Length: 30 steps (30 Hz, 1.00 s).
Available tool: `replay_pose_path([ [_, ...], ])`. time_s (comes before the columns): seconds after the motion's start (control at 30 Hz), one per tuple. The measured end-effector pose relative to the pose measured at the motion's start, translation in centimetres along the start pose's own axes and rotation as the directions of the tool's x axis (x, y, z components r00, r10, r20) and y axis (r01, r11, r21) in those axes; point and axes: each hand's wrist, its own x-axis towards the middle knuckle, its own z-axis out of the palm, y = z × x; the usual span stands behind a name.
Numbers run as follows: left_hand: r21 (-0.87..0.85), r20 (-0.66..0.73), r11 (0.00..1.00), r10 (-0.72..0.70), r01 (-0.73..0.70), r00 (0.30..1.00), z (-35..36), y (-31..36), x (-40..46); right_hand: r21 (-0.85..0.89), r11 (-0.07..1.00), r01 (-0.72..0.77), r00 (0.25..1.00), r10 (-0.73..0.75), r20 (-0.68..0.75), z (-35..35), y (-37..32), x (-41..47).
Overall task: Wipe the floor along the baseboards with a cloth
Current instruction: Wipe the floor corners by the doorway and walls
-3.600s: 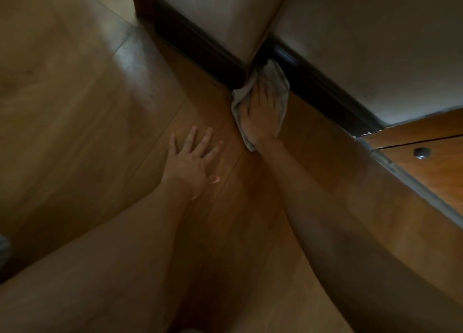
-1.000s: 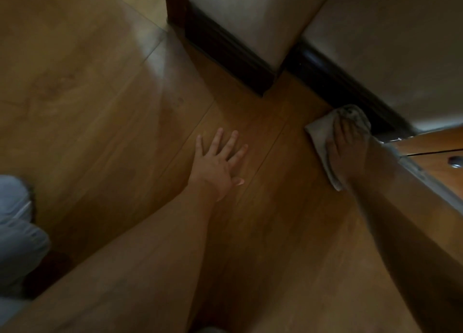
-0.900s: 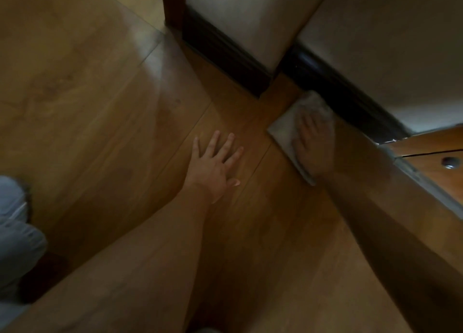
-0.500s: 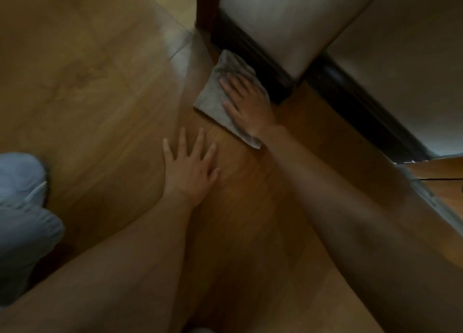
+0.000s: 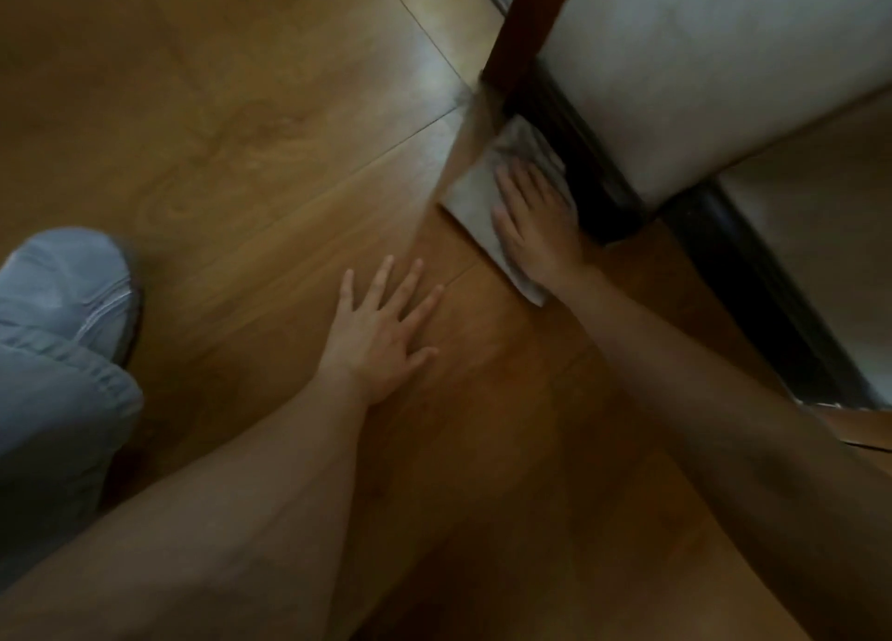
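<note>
We see our right hand (image 5: 536,220) lying flat on the grey cloth (image 5: 487,196), fingers straight and slightly spread, pointing toward 11 o'clock, palm pressing the fabric onto the wooden floor (image 5: 231,124). Its forearm runs in from 5 o'clock, long and nearly straight. Our left hand (image 5: 383,336) is planted palm-down on bare boards at 7 o'clock of the cloth, well apart from it, fingers splayed wide and pointing toward 12 to 1 o'clock; it holds nothing. Its arm comes in from the lower left corner.

The cloth lies at 1 o'clock from the picture's centre, a flattened sheet with its far end bunched up. Its right edge lies against the dark baseboard (image 5: 579,158) under a pale wall (image 5: 685,75). That wall ends in an outer corner just at 4 o'clock of our right hand, where a second stretch of baseboard (image 5: 767,302) runs away toward 4 o'clock below another pale wall. At 12 o'clock of the cloth a reddish-brown upright trim (image 5: 521,27) meets the floor beside the baseboard's far end.

To 9 and 10 o'clock of the cloth we have broad open boards. A knee in light blue-grey trousers (image 5: 58,322) occupies the left edge at 9 o'clock.
</note>
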Motion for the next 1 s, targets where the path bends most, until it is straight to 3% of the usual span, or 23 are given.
replay_pose_path([
  [0.13,-0.024,-0.008,1.000,-0.009,0.009,1.000,0.2,0.0,0.1,0.045,0.999,0.000,0.999,-0.002,0.045,-0.3,-1.6,4.5],
  [0.23,-0.031,-0.012,0.999,0.012,-0.013,1.000,0.1,-0.5,-0.1,-0.016,1.000,-0.002,0.998,0.001,-0.057,0.9,0.5,-1.5],
  [0.37,-0.035,-0.018,0.999,0.035,-0.035,0.999,0.3,-1.1,0.0,0.032,0.997,-0.075,0.997,0.076,-0.033,2.1,1.8,-9.2],
  [0.53,-0.042,-0.037,0.999,0.026,-0.028,0.999,0.3,-0.7,0.2,0.008,1.000,-0.021,0.999,0.022,-0.024,0.3,-0.3,0.2],
  [0.63,-0.060,-0.031,0.998,0.004,-0.006,1.000,0.1,-0.3,0.2,0.077,0.997,-0.017,0.998,0.013,0.060,-0.9,-2.1,5.8],
  [0.8,-0.083,-0.018,0.996,0.015,-0.016,1.000,-0.1,-0.7,0.2,0.018,0.999,0.043,0.999,-0.044,0.032,0.3,1.0,-0.7],
  [0.9,-0.078,-0.016,0.996,0.029,-0.031,0.999,-0.2,-1.0,0.1,0.048,0.999,-0.016,0.998,0.013,0.062,1.3,2.6,-5.6],
  [1.0,-0.091,-0.029,0.996,0.022,-0.024,0.999,-0.2,-0.6,0.2,0.030,0.998,-0.048,0.997,0.045,0.065,0.5,1.1,-2.2],
])
